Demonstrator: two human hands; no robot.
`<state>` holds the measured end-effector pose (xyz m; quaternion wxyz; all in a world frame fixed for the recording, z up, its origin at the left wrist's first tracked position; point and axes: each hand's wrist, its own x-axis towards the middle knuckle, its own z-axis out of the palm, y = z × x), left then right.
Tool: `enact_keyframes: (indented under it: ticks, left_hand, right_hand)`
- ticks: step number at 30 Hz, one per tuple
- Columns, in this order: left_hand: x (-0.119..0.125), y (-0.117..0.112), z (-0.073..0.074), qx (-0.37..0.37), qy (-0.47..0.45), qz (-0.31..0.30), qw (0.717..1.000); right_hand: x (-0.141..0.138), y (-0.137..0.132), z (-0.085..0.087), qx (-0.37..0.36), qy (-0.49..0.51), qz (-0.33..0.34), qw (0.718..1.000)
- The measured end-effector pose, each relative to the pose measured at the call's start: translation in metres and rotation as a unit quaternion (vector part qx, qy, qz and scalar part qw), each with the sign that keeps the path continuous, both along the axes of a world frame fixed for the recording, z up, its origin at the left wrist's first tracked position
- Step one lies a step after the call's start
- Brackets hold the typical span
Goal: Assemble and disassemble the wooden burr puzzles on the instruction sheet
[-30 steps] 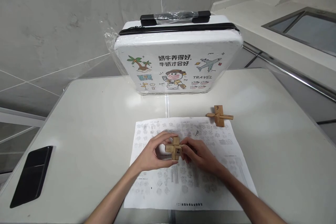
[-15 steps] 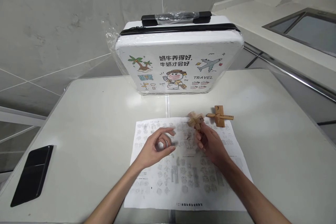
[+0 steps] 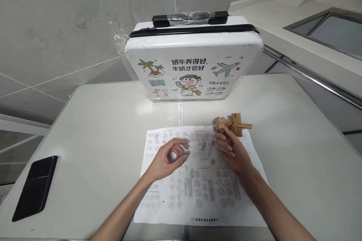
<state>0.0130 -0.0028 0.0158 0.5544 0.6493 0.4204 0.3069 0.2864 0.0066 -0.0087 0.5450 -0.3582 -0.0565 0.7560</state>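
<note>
My right hand (image 3: 234,154) has its thumb and fingertips at the near side of a small wooden burr puzzle (image 3: 221,123), pinching it over the top edge of a printed sheet. Right beside that piece lies a second wooden puzzle (image 3: 236,125) of crossed bars, with a dark mark on its upright block; the two seem to touch. My left hand (image 3: 169,158) hovers over the left half of the paper sheet (image 3: 198,211), fingers curved and thumb apart, holding nothing. Small drawings cover the sheet.
A white suitcase (image 3: 195,49) in clear plastic wrap stands at the back of the white table (image 3: 93,128). On the far left lies a black phone-like slab (image 3: 35,188). Behind on the right runs a counter (image 3: 268,11) with a metal rail.
My right hand has carried the burr puzzle to the right and slightly away, up against the other wooden puzzle. My left hand has stayed almost still.
</note>
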Motion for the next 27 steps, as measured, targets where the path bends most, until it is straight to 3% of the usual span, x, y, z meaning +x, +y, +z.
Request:
enact_keyframes:
  ticks: [9, 14, 18, 27]
  left_hand:
    - [0.000, -0.001, 0.000, 0.003, 0.001, -0.003, 1.000]
    - [0.000, 0.000, 0.000, -0.002, -0.001, -0.003, 1.000]
    - [0.001, 0.000, 0.000, -0.012, 0.004, 0.002, 1.000]
    - [0.003, 0.001, -0.001, -0.042, 0.063, 0.026, 0.997]
  right_hand:
    - [0.010, 0.001, 0.002, 0.013, 0.143, -0.005, 0.990]
    - [0.009, 0.001, 0.002, 0.038, 0.104, 0.022, 0.994]
    - [0.000, -0.002, 0.003, 0.016, 0.071, 0.039, 0.997]
    - [-0.017, -0.008, 0.001, 0.027, -0.055, 0.130, 0.990]
